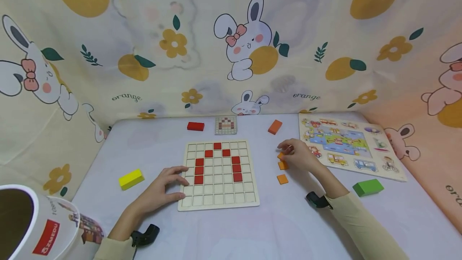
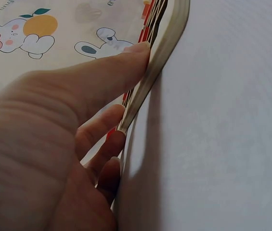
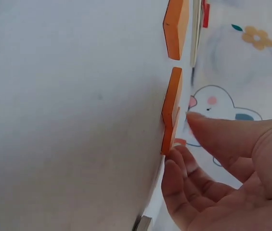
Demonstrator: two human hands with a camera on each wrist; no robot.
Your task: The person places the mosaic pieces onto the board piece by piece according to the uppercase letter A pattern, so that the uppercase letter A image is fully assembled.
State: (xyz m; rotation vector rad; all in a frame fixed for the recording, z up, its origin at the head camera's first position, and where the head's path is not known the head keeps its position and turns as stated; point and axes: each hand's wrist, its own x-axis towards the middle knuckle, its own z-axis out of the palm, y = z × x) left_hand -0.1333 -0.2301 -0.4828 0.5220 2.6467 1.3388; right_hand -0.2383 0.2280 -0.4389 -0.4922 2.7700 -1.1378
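A square cream grid board [image 1: 218,203] lies in the middle of the table, with several red square tiles [image 1: 199,170] set in an arch-like pattern. My left hand [image 1: 167,184] rests along the board's left edge, fingertips and thumb on its rim; the left wrist view shows the thumb [image 2: 111,67] against that edge. To the right of the board, three orange square tiles [image 1: 282,179] lie in a row. My right hand [image 1: 298,155] is at the farthest one, thumb and fingers bent around it. In the right wrist view a gap shows between the thumb [image 3: 222,137] and the fingertips beside that tile [image 3: 169,139].
Behind the board lie a small pattern card [image 1: 225,125], a red block [image 1: 195,126] and an orange block [image 1: 275,127]. A yellow block [image 1: 131,179] is at left, a green block [image 1: 368,187] at right. A picture puzzle board [image 1: 382,169] lies back right; a white bucket [image 1: 54,228] stands front left.
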